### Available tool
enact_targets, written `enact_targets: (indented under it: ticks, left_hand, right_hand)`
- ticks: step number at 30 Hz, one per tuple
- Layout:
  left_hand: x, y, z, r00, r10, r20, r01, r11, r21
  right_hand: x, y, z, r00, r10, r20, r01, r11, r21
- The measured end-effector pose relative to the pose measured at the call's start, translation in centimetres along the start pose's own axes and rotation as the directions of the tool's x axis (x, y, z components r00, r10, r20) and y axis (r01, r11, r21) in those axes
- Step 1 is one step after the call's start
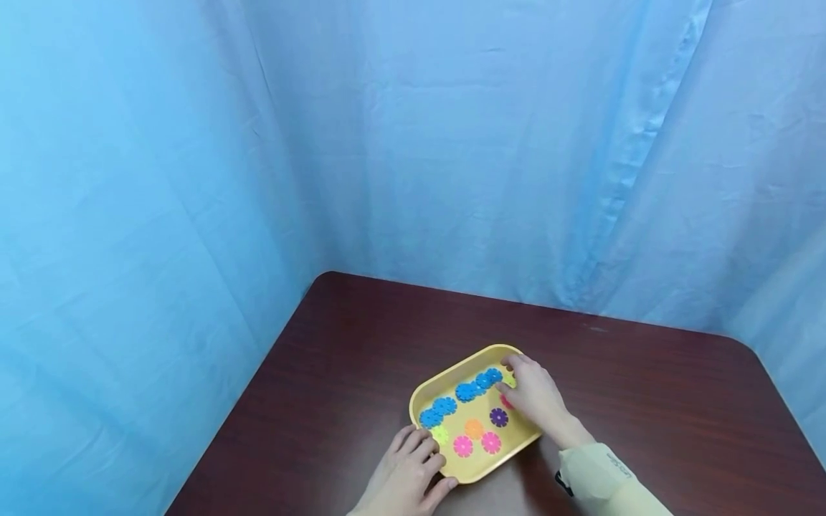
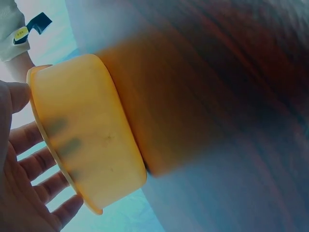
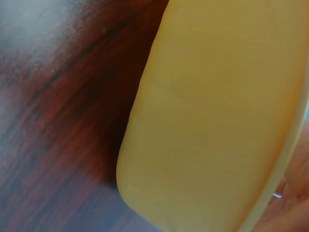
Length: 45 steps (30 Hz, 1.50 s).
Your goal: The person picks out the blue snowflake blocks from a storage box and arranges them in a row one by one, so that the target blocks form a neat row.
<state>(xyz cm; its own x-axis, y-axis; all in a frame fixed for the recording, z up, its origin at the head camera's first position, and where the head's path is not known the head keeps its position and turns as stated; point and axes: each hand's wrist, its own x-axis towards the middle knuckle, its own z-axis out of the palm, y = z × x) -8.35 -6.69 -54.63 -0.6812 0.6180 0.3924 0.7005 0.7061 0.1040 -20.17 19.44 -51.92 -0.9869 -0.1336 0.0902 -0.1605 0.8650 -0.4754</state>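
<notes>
A yellow plastic tray (image 1: 519,448) holds several notched snowflake discs: blue discs (image 1: 466,392) in a row along the far side, pink discs (image 1: 462,446), an orange disc (image 1: 474,428), a purple disc (image 1: 498,417) and a lime disc (image 1: 440,434). My left hand (image 1: 406,466) grips the tray's near-left rim; in the left wrist view its fingers (image 2: 41,162) reach over the edge. My right hand (image 1: 538,398) reaches inside the right end, thumb and forefinger apart beside a lime disc (image 1: 509,380). It partly covers a pink disc (image 1: 505,402). The right wrist view shows mostly the tray's outer wall (image 3: 207,111).
The tray stands on a dark reddish-brown wooden table (image 1: 361,337) with rounded far corners. Light blue curtains (image 1: 452,143) hang behind the table and along its left and right sides.
</notes>
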Motion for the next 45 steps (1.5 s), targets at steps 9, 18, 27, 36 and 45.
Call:
enact_targets:
  ticks: [9, 18, 27, 36, 45]
  left_hand:
    - [-0.4, 0.2, 0.0, 1.0, -0.001, -0.015, 0.001, 1.0, 0.007]
    - [-0.6, 0.2, 0.3, 0.999, 0.007, -0.044, -0.006, 1.0, 0.029]
    - [-0.6, 0.3, 0.4, 0.999, -0.001, -0.048, 0.002, 1.0, 0.023]
    - [-0.6, 0.2, 0.6, 0.997, 0.006, -0.074, -0.004, 0.999, 0.032]
    - [-0.7, 0.3, 0.8, 0.997, -0.003, -0.072, 0.006, 0.999, 0.037]
  right_hand:
    - [0.3, -0.5, 1.5, 1.0, 0.023, 0.007, -0.022, 0.999, -0.025]
    - [1.1, -0.6, 2.6, 0.998, 0.057, 0.016, -0.056, 0.996, -0.067]
    - [1.3, -0.2, 3.3, 0.998, 0.062, 0.003, -0.061, 0.995, -0.077]
    - [1.5, 0.0, 3.5, 1.0, 0.028, -0.001, -0.028, 0.995, -0.094]
    - [1.6, 0.1, 3.7, 0.999, 0.047, 0.014, -0.046, 0.996, -0.071]
